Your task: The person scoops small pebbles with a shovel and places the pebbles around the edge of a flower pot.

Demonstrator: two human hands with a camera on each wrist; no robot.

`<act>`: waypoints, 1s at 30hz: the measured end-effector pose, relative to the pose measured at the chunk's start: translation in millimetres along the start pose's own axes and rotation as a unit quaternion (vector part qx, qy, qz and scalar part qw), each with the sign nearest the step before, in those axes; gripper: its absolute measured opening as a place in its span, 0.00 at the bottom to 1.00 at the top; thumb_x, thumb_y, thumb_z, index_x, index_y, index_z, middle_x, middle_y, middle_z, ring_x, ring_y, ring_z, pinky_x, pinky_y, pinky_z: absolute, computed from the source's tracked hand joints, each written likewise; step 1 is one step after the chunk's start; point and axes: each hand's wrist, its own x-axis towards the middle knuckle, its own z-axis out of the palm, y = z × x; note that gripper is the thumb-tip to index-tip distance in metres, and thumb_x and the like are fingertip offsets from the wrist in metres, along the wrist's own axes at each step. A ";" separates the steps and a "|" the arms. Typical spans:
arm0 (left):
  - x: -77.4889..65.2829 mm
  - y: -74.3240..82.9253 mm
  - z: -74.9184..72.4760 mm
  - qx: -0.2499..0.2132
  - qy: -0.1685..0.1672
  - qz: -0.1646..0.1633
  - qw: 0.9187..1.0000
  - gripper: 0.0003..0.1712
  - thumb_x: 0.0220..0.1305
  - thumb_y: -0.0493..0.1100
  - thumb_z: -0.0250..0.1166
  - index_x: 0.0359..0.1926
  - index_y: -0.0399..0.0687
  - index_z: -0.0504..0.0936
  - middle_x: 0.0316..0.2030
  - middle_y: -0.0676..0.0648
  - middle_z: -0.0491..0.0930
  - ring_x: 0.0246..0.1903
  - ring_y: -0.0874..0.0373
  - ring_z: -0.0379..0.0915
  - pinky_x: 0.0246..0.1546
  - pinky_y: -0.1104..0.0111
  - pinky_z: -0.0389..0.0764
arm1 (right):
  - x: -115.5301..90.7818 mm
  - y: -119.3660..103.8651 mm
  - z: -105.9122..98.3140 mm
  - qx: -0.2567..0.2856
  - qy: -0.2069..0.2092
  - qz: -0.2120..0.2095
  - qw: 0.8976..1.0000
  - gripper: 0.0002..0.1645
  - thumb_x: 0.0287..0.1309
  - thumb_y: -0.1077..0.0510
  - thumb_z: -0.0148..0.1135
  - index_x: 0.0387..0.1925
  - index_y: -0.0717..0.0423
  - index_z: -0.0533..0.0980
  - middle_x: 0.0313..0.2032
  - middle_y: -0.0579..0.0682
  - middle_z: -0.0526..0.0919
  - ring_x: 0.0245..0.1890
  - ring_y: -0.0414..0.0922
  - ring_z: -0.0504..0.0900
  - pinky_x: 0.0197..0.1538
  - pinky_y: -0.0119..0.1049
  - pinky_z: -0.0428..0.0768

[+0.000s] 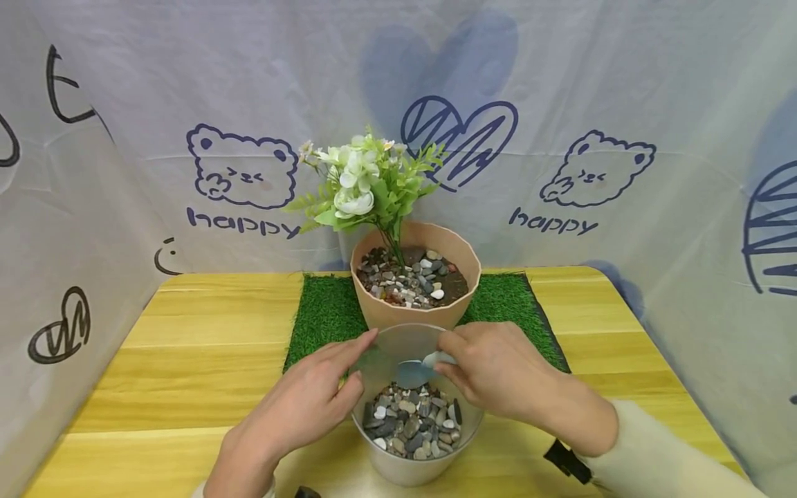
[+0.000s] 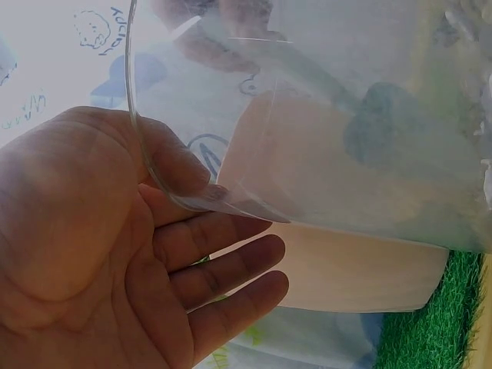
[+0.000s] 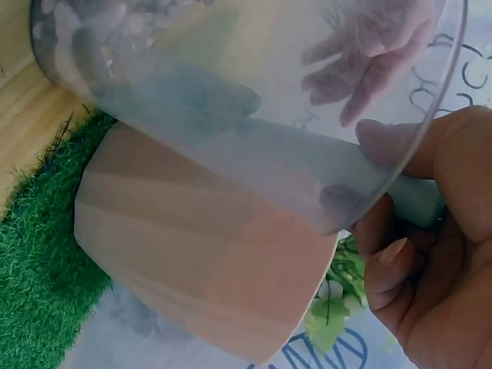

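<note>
A clear plastic bucket (image 1: 407, 470) holding grey, white and tan pebbles (image 1: 411, 427) stands at the table's front. My left hand (image 1: 305, 398) pinches its left rim between thumb and index finger; the other fingers extend outside the wall in the left wrist view. On the right side, my right hand (image 1: 498, 370) grips the handle of a small blue-grey trowel (image 1: 412, 374). The trowel's blade points down inside the bucket, above or at the pebbles; contact is unclear. Through the plastic, the right wrist view shows the trowel handle (image 3: 419, 201) in my curled fingers.
Behind the bucket, a peach flower pot (image 1: 414, 317) stands on a green turf mat (image 1: 510, 297). It contains dark soil, pebbles and a white-flowered plant (image 1: 367, 183). A printed white curtain (image 1: 560, 83) surrounds the wooden table (image 1: 205, 353).
</note>
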 end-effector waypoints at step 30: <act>0.6 0.1 0.0 0.004 -0.003 0.005 1.000 0.35 0.75 0.44 0.56 0.81 0.54 0.65 0.72 0.56 0.75 0.71 0.56 0.72 0.70 0.53 0.78 | 6.3 5.0 -18.9 0.155 -0.186 0.098 0.965 0.08 0.68 0.47 0.70 0.40 0.45 0.86 0.25 0.33 0.81 0.20 0.30 0.70 0.25 0.30 0.71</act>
